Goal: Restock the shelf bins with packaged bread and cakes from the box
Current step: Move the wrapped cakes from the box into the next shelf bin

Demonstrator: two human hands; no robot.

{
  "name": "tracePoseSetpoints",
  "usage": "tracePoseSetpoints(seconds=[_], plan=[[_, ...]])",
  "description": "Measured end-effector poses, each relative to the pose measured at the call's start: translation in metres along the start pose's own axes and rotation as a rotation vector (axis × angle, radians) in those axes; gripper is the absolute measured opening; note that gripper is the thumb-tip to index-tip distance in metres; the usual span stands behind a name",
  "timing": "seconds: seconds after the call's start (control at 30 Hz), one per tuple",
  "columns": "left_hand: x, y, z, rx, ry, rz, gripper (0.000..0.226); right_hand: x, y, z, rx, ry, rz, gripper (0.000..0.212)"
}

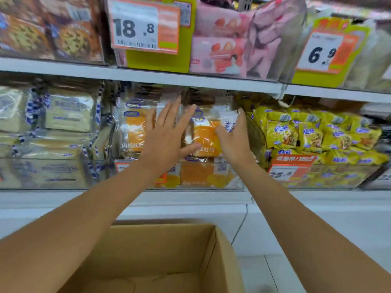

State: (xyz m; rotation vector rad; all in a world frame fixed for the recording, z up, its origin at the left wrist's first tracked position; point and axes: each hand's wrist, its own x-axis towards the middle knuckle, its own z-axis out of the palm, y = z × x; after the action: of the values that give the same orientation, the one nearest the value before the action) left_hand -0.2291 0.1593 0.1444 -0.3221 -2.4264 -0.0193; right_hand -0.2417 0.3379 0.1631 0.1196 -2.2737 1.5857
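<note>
Head view: the only one, blurred by motion.
Left hand [169, 134]: at centre frame. The fingers are spread wide and straight, flat against the orange packs [135, 132], and hold nothing. I judge it is placed there to stop the upright row tipping forward.
Right hand [232, 138]: just at 3 o'clock of the left. Its fingers point straight up along the right edge of one pack [206, 137], with the thumb across the front. Through the blur I cannot tell whether it pinches the pack or only pushes it.
Pack: upright between the two hands, on top of the lower layer, likely being squared into the row.
Bin [237, 182]: on the middle shelf. Its clear front wall holds the stock in and leaves it on show.
Box [148, 246]: at 6 o'clock, open-topped, set under the arms for a short reach. No packs show in the part seen, so restocking seems nearly done.
Counts: two hands; two orange packs upright and at least two more behind the bin wall; one box; three readable tags [146, 26].
Neighbours: pale packs [69, 115] at 9 o'clock, yellow packs [317, 134] at 3, pink packs [222, 39] at 12 to 1.
</note>
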Motion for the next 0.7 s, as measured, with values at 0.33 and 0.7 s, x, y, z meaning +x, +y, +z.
tracePoseSetpoints(seconds=[0.33,0.7], plan=[[0.011,0.0,-0.002,0.119,-0.049,-0.025,0.106,-0.002,0.023,-0.004,-0.582,-0.152,-0.394,0.092],[0.006,-0.012,-0.002,0.093,0.014,0.111,0.102,0.025,0.003,-0.02,-0.781,-0.246,-0.47,0.106]])
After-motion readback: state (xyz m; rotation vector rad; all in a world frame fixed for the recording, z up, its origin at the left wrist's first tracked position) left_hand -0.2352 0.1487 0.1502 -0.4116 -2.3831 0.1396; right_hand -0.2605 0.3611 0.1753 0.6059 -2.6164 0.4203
